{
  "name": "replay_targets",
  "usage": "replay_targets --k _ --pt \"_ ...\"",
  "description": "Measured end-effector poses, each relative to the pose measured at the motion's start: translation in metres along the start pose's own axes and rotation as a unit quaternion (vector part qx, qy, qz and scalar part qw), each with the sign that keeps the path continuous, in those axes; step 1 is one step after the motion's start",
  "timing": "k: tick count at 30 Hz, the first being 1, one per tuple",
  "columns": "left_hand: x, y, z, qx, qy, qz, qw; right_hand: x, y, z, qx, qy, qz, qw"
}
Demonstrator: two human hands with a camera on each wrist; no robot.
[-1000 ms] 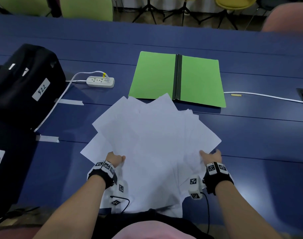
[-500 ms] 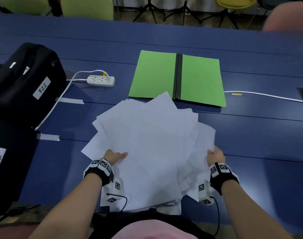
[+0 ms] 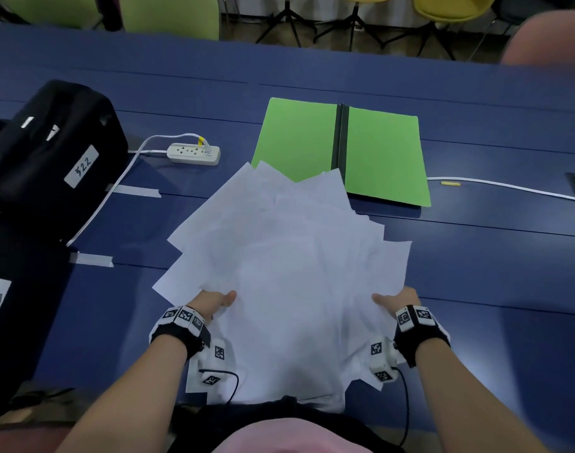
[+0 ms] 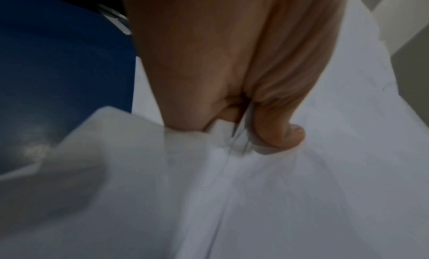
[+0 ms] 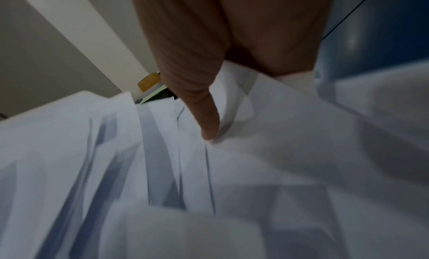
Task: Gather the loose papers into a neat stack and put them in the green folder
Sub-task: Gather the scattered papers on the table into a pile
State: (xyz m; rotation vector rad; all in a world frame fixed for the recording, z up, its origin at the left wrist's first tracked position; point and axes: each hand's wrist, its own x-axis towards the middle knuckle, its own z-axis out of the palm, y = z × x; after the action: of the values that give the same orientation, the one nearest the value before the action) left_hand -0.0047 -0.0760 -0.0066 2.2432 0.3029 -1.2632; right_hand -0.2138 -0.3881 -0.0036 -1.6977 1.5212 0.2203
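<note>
Both hands, left hand and right hand, pinch the papers, now gathered narrower.

I saw bare bench open to the right of the papers. On the left, a black bag, power strip and white cable crowded the way.

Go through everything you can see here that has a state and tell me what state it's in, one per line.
Green folder: open, flat on the table, nothing inside.
Papers: fanned and uneven, not yet squared, far corners over the folder's near edge.
Left hand: grips the papers' left edge.
Right hand: grips the papers' right edge.
Power strip: one plug in.
Black bag: lying closed, labelled 522.
</note>
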Motion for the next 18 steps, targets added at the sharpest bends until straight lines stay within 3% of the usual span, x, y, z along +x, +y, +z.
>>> replay_targets --k 3,8,14,18 --pt "-0.006 0.008 -0.005 -0.027 -0.011 -0.008 1.000 -0.007 -0.002 0.006 -0.027 0.044 -0.034 0.998" --pt "-0.004 0.017 0.001 -0.100 0.047 0.002 0.994 -0.013 -0.008 0.005 0.047 -0.037 -0.050 0.997" --pt "-0.009 0.020 0.001 -0.107 0.091 0.007 0.990 -0.019 -0.003 0.004 0.089 -0.032 -0.035 0.995" --pt "-0.019 0.020 0.007 -0.111 0.077 -0.007 0.991 -0.026 0.001 0.009 0.088 -0.041 -0.013 0.995"
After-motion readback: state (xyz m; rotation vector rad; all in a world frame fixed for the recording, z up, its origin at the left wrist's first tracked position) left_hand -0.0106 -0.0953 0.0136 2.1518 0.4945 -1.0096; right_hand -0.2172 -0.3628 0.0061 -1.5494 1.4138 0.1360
